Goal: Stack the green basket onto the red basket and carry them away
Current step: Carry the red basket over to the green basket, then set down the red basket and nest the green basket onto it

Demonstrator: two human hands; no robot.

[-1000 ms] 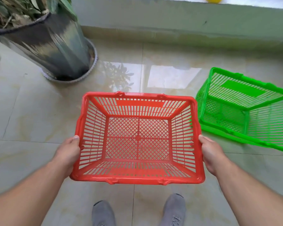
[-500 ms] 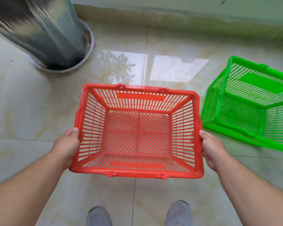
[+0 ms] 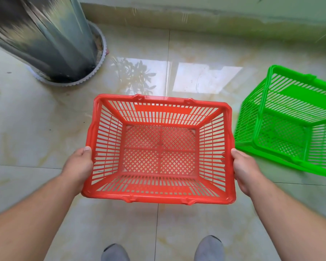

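Left hand (image 3: 79, 164) grips the red basket's (image 3: 159, 147) left rim, thumb on top; right hand (image 3: 245, 170) clamps the right rim. Basket's held above the floor (image 3: 45, 129). Green basket (image 3: 290, 127) sits tilted by the floor's right edge.

Both forearms bare, entering from 7 and 5 o'clock and converging toward centre. Left hand (image 3: 79, 164) at 9 o'clock on the red basket (image 3: 159, 197), gripping the side rim; thumb on top of the rim, fingers hidden below. Right hand (image 3: 245, 169) at 3 o'clock on the opposite rim, same grip, thumb on top. Wrists roughly straight. Grey shoes (image 3: 209, 248) at 6 o'clock, toes forward.
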